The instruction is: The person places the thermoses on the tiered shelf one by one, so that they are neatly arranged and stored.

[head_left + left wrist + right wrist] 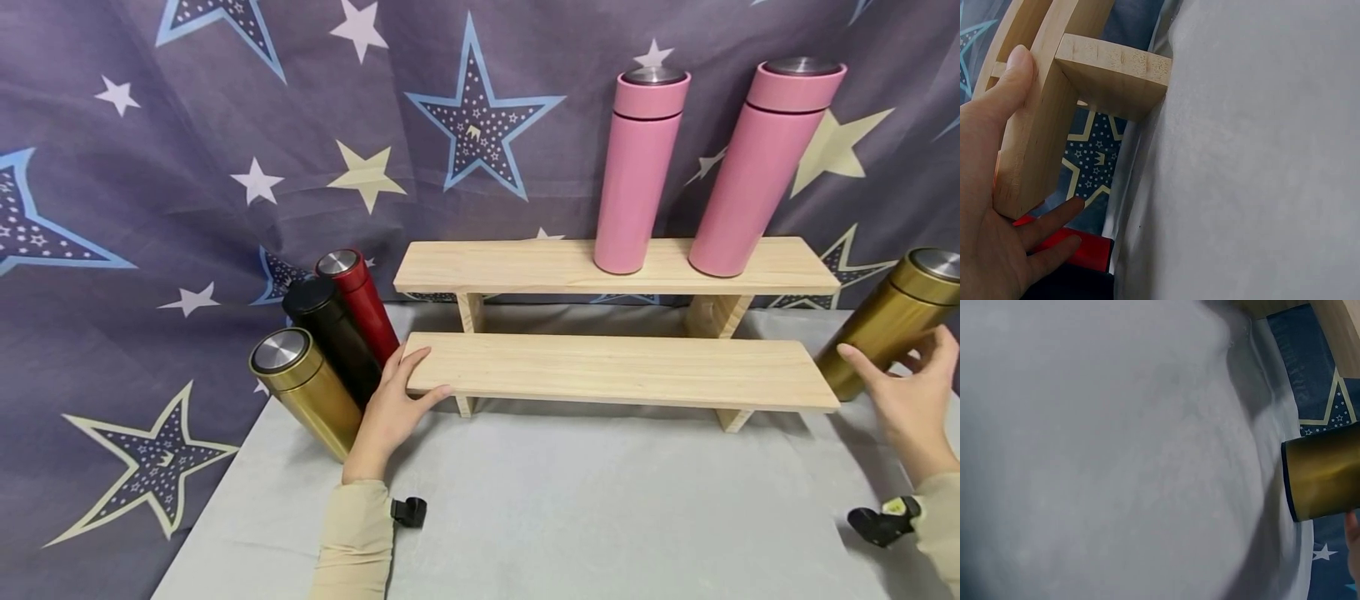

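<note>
A two-tier wooden shelf (615, 367) stands on the cloth-covered table. My left hand (396, 400) grips the left end of its lower board, thumb along the front edge. In the left wrist view the thumb (1017, 69) lies on the wood, with two fingers reaching past the board's end. At the right end stands a gold thermos (885, 333), leaning in view. My right hand (911, 400) holds it low down between thumb and fingers. In the right wrist view the gold thermos (1329, 475) shows its base, with a fingertip (1352, 528) at its side.
Two pink thermoses (641, 175) stand on the upper board's right half. Left of the shelf are a red thermos (363, 300), a black one (333, 333) and another gold one (315, 400), close together. A star-printed curtain (225, 250) hangs behind the grey tablecloth (562, 500).
</note>
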A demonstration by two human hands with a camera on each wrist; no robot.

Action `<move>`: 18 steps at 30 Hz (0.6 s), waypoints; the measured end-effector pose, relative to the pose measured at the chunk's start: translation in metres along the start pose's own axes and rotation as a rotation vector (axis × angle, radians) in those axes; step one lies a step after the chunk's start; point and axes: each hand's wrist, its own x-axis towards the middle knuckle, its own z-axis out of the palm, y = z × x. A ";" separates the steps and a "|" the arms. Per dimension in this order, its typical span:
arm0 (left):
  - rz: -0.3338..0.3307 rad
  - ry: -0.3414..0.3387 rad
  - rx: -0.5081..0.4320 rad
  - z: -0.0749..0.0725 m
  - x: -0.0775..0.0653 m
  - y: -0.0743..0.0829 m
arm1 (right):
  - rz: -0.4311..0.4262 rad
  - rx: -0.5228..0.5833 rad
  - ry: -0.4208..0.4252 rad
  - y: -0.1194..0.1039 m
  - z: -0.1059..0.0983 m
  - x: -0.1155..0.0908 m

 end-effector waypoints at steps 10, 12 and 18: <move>0.003 0.001 0.002 0.000 -0.001 0.003 | 0.110 0.066 0.038 -0.002 -0.002 0.004; 0.003 0.000 0.002 0.000 -0.001 0.003 | 0.130 0.071 0.043 -0.003 -0.002 0.005; -0.002 0.006 -0.006 0.000 -0.001 0.002 | 0.152 0.050 0.055 -0.005 -0.003 0.004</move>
